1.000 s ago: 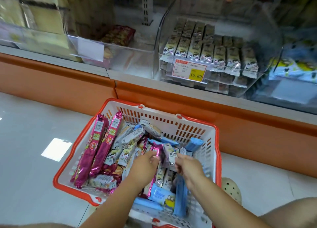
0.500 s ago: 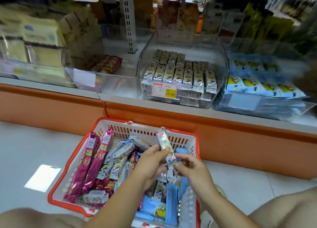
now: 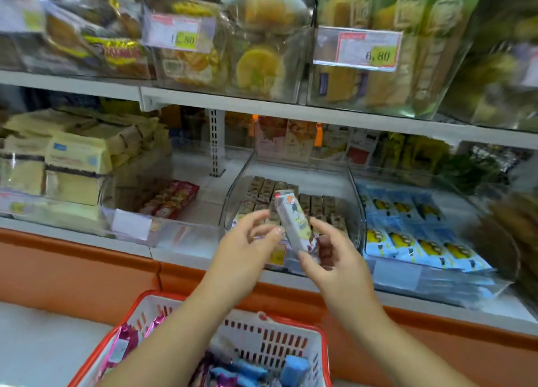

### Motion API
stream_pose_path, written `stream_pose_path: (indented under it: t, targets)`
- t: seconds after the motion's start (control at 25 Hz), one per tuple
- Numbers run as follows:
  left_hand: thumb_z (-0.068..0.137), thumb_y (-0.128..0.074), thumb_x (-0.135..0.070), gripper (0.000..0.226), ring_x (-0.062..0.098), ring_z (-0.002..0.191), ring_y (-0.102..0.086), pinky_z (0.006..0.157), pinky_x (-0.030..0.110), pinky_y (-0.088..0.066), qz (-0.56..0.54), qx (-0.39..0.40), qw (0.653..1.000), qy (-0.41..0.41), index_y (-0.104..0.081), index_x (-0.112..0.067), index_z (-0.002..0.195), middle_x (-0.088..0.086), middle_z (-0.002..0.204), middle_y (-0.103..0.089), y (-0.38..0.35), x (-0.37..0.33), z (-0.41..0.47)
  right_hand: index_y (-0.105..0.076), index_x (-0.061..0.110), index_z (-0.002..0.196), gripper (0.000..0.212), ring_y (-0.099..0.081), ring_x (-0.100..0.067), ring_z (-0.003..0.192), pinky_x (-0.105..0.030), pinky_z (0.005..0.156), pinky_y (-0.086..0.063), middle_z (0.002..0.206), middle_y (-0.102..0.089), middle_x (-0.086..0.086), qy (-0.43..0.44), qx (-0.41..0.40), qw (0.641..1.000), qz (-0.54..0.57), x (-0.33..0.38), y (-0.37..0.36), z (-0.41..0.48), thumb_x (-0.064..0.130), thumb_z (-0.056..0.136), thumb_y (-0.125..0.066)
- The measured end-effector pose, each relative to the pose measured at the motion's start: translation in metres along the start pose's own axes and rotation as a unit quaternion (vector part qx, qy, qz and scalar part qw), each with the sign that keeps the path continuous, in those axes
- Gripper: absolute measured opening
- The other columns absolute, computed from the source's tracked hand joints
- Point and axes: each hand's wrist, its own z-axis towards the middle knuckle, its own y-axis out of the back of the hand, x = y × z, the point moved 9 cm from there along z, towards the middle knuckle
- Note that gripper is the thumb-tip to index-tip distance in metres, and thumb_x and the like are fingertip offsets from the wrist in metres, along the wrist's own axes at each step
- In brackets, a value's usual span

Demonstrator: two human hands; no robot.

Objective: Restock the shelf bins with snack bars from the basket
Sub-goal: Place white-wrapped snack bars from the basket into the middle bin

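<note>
Head view, right hand (image 3: 334, 266) pinching snack bar (image 3: 292, 223) above basket (image 3: 147, 296), left hand (image 3: 244, 250) beside it, fingers (image 3: 256, 216) spread.

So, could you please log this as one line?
snack bar: held before middle bin | right hand: grips it | left hand: thumb touches it
</note>
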Motion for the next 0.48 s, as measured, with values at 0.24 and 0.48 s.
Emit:
stream_pose_path:
  t: [0.24, 0.48]
  targets:
    - [0.093, -0.056, -0.037, 0.067, 0.011, 0.142, -0.025, 0.116, 0.029, -0.022, 0.353, -0.116, 0.920, -0.126, -0.025, -0.022, 0.151, -0.004, 0.155, -0.029, 0.055, -0.002, 0.046, -0.061, 0.026, 0.127, 0.037, -0.058, -0.014, 0.080, -0.025, 0.069, -0.041, 0.101, -0.061, -0.002, -0.031, -0.113, 0.986, -0.116, -0.020, 0.011, 0.101, 0.024, 0.090, -0.064]
    - [0.092, -0.058, -0.037, 0.072, 0.012, 0.136, -0.038, 0.109, 0.030, -0.033, 0.364, -0.095, 0.919, -0.116, -0.019, -0.029, 0.152, -0.008, 0.153, -0.033, 0.059, 0.020, 0.061, -0.068, 0.021, 0.110, 0.028, -0.061, -0.025, 0.081, -0.028, 0.060, -0.038, 0.096, -0.067, -0.008, -0.114, -0.049, 0.949, -0.289, -0.058, -0.012, 0.139, 0.035, 0.098, -0.047]
